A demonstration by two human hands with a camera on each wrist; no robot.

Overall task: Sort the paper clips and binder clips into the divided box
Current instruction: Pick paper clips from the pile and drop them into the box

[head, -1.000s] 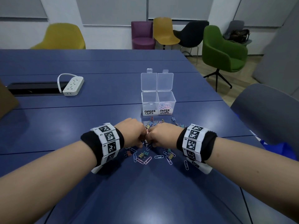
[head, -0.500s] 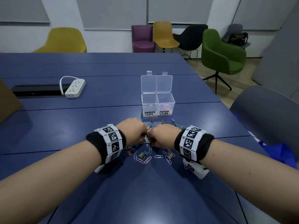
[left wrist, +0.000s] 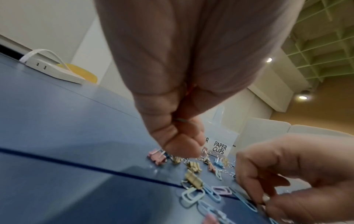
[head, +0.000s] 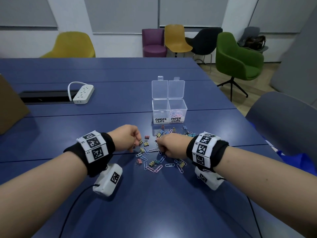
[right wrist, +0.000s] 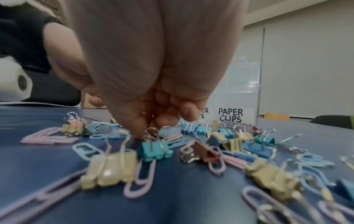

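A clear divided box (head: 152,109) stands open. Its right cell, labelled PAPER CLIPS (left wrist: 220,147), holds pastel paper clips (head: 176,114); the BINDER CLIPS cell looks empty. In front of it lies a mixed pile of paper clips and binder clips (head: 154,158). My left hand (head: 136,143) hovers at the pile's left edge beside a yellow binder clip (head: 140,142). Its fingers are curled, and a thin paper clip edge (left wrist: 181,120) shows inside the fist. My right hand (head: 160,146) is curled over the pile's middle. Thumb and forefinger (left wrist: 265,198) pinch the end of a blue paper clip (left wrist: 247,201) on the table.
A white power strip (head: 83,94) and a black cable slot (head: 46,97) lie at the far left, with a cardboard box (head: 10,109) at the left edge. A grey chair (head: 283,121) and a blue bag (head: 305,162) stand past the table's right edge.
The hands were touching over the pile; now they are apart. The left hand has drawn back to the left. The right stays low on the clips.
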